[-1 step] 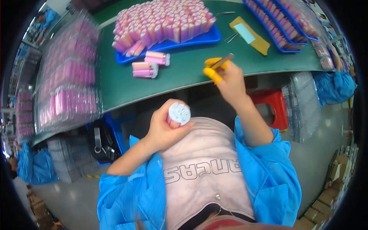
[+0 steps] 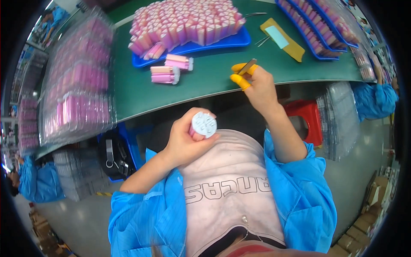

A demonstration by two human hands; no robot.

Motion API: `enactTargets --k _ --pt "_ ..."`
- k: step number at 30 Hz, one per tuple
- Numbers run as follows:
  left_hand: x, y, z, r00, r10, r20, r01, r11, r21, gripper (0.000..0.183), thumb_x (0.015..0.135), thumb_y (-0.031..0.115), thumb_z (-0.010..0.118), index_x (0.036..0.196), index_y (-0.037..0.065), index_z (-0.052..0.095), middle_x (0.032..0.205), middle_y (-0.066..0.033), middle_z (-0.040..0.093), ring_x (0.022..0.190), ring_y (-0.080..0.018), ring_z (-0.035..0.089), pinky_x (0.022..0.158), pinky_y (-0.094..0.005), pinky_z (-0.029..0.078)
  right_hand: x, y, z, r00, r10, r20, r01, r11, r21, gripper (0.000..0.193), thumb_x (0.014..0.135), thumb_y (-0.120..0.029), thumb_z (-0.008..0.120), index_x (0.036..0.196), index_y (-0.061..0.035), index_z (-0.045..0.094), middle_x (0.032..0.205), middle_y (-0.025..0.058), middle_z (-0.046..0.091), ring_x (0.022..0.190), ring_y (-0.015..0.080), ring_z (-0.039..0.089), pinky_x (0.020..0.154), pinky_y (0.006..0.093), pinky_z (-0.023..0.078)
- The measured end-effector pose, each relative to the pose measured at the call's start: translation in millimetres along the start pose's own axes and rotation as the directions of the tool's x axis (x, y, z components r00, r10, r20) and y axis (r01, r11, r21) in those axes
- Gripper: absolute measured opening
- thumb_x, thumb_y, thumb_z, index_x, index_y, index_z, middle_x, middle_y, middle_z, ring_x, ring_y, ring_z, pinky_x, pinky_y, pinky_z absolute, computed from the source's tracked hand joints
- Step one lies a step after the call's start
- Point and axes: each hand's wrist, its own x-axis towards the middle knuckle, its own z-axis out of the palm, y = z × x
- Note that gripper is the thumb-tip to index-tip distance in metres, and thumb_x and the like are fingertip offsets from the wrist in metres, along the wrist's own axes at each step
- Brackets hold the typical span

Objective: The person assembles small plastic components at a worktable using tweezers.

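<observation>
My left hand [image 2: 182, 135] is wrapped round a bundle of pink cylindrical cells, and its round white end disc [image 2: 204, 124] faces up. Small raised metal bits show on the disc. Over the bench's front edge, my right hand [image 2: 259, 88] pinches slim metal tweezers [image 2: 247, 66] between fingers in yellow finger cots; the tips are hard to make out. Two similar cell bundles with white ends, a nearer one [image 2: 165, 75] and a farther one [image 2: 180, 62], lie on the green bench [image 2: 201, 70].
A blue tray [image 2: 231, 41] holds a big block of pink-and-cream bundles. Plastic-wrapped stacks [image 2: 79, 81] stand left. A yellow piece with a pale strip [image 2: 284, 40] and tweezers [image 2: 256, 13] lie at the back right, near blue trays [image 2: 314, 30]. A red stool [image 2: 306, 118] stands beneath the bench.
The view has shifted slightly. The disc in my left hand is tipped a little differently, showing its metal bits more plainly. My right hand keeps the tweezers in nearly the same place.
</observation>
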Motion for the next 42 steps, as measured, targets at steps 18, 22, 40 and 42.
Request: enactTargets --k 18,22,40,42 --pt "1.6 3.9 -5.8 0.952 0.305 0.006 -0.298 0.926 0.231 0.038 0.062 0.011 0.075 0.093 0.004 0.055 0.079 -0.0064 0.059 0.07 -0.0141 0.058 0.063 -0.0257 0.047 -28.2 -85.4 -7.9 0.943 -0.264 0.203 0.071 0.755 0.652 0.023 0.07 0.003 0.067 0.091 0.0048 0.057 0.087 0.0139 0.059 0.081 0.0205 0.059 0.078 0.0314 0.048" --pt "-4.8 3.1 -8.8 0.99 0.084 0.11 -0.061 0.978 -0.197 0.048 0.061 0.012 0.078 0.1 0.005 0.051 0.078 -0.0043 0.057 0.069 -0.0121 0.056 0.066 -0.0252 0.046 -28.0 -87.9 -8.1 0.943 -0.236 0.237 0.02 0.747 0.665 0.026 0.072 0.003 0.066 0.095 0.0038 0.055 0.089 0.0137 0.059 0.083 0.0202 0.059 0.08 0.0309 0.048" --pt "-3.8 -2.2 -4.2 0.9 0.416 -0.129 -0.312 0.823 0.474 0.039 0.056 0.008 0.076 0.087 0.005 0.054 0.077 -0.0094 0.059 0.069 -0.0232 0.06 0.06 -0.0282 0.047 -40.5 -88.9 0.6 0.981 -0.135 0.141 -0.016 0.666 0.746 0.023 0.076 -0.008 0.066 0.094 0.0026 0.057 0.09 0.0109 0.058 0.081 0.0182 0.061 0.074 0.026 0.05" --pt "-3.2 4.4 -2.1 0.867 0.479 -0.136 -0.338 0.767 0.546 0.037 0.056 0.006 0.075 0.087 0.005 0.054 0.078 -0.0099 0.058 0.068 -0.026 0.059 0.06 -0.0289 0.048 -41.1 -88.4 1.7 0.978 -0.148 0.145 -0.009 0.669 0.743 0.023 0.076 -0.008 0.066 0.094 0.0026 0.057 0.09 0.0108 0.058 0.082 0.0185 0.061 0.074 0.0262 0.05"
